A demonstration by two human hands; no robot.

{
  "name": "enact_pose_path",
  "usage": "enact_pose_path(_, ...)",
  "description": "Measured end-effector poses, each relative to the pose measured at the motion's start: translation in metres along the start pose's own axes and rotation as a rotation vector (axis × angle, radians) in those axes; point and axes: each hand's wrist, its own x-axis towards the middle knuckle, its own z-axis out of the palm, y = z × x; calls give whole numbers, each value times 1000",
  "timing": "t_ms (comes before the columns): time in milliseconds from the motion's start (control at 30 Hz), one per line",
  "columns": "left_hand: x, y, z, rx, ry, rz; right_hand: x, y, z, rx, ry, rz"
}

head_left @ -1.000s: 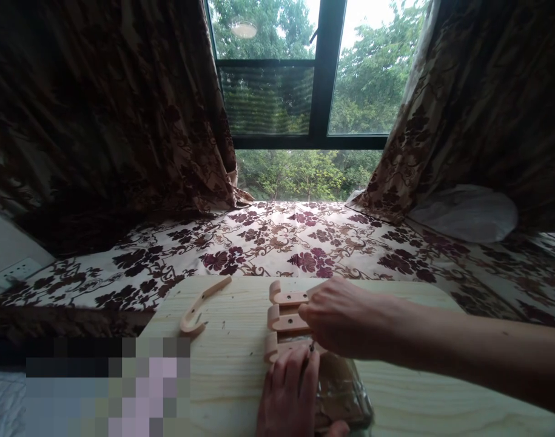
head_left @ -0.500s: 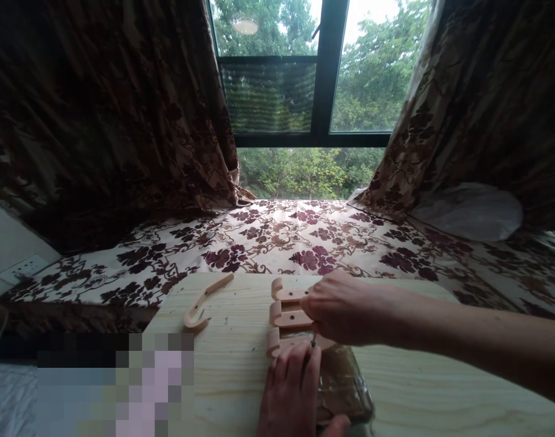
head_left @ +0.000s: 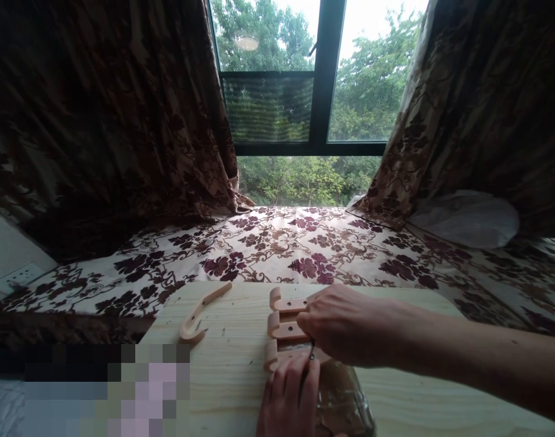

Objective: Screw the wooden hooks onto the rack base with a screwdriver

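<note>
Three curved wooden hooks lie side by side on a brown packet (head_left: 343, 397) wrapped in shiny clear plastic. My left hand (head_left: 289, 397) presses its bent fingers onto the nearest wooden hook (head_left: 271, 355), gripping it against the packet. Above the hooks, my right hand (head_left: 334, 321) is a fist around a thin metal-shafted tool (head_left: 312, 347); the fist hides its handle. The shaft points down at a dark screw hole or screw beside my left fingertips. Dark holes show on the middle hook (head_left: 290, 329) and the far hook (head_left: 289, 302), whose right ends are covered.
A loose wooden hook (head_left: 199, 315) lies at the left on the pale wooden board (head_left: 232, 382), with small dark bits around it. Behind are a floral cloth (head_left: 277, 240), curtains (head_left: 168, 121) and a window. A wall socket (head_left: 17, 278) is at the left.
The whole scene sits slightly lower in the picture as the camera has tilted up. Both hands keep nearly the same places on the hooks, and the right fist still holds the tool.
</note>
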Motion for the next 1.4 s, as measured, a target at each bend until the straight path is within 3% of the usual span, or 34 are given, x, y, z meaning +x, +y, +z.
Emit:
enact_pose_path(367, -1, 0, 3, 99, 10, -13, -1, 0, -5, -6, -21, -1)
enact_pose_path(867, 3, 3, -7, -57, -25, -28, 3, 3, -11, 20, -105, 15)
enact_pose_path(1233, 1, 0, -5, -39, -28, -15, 7, -1, -6, 2, -32, 203)
enact_pose_path(1400, -3, 1, 4, 16, 43, 3, 2, -3, -7, -20, -12, 136)
